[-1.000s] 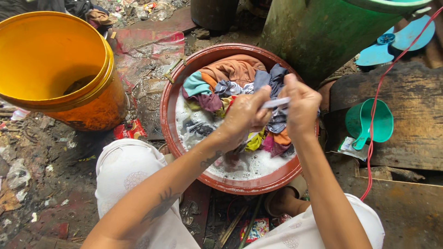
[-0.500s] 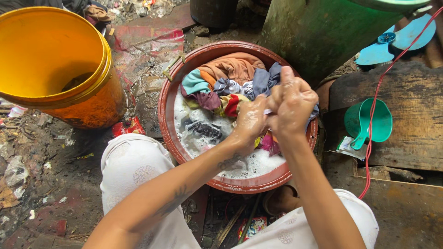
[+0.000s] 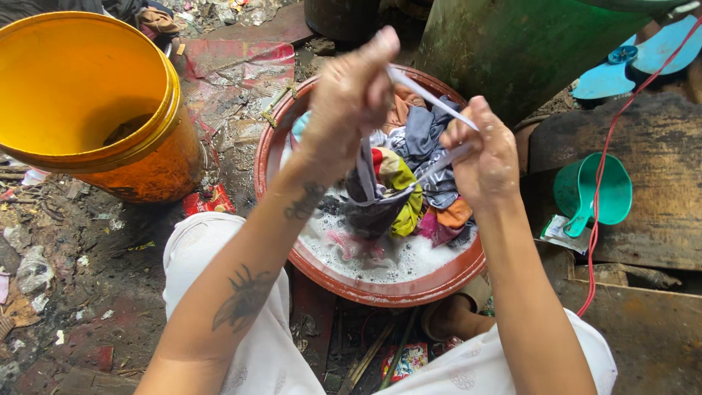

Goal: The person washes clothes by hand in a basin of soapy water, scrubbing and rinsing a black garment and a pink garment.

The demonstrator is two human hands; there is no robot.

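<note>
- The left hand (image 3: 349,99) is raised over the far side of the basin, fingers pinched shut on a pale lilac strap (image 3: 424,93) of a wet garment; a tattoo shows at the wrist and another on the forearm.
- The right hand (image 3: 482,150) is clenched on the same strap lower down, so the strip runs taut and slanting between the two fists.
- From the strap hangs a dark, soaked garment (image 3: 376,208), lifted partly clear of the suds, its lower end dangling just over the foam.
- Below sits a round reddish-brown basin (image 3: 380,291) with soapy water (image 3: 380,256) on the near side and a heap of mixed clothes (image 3: 420,157) on the far side: tan, blue-grey, yellow-green, orange and pink pieces.
- By my reading the wash is mid-way: one piece is up in the hands, while the heap lies wet in the basin and nothing looks wrung or set aside.
- To the left stands a large yellow bucket (image 3: 80,95), nearly empty as far as its inside shows.
- To the right, a teal scoop (image 3: 592,194) lies on a dark board, crossed by a red cable (image 3: 601,190); a green drum (image 3: 526,51) stands behind the basin.
</note>
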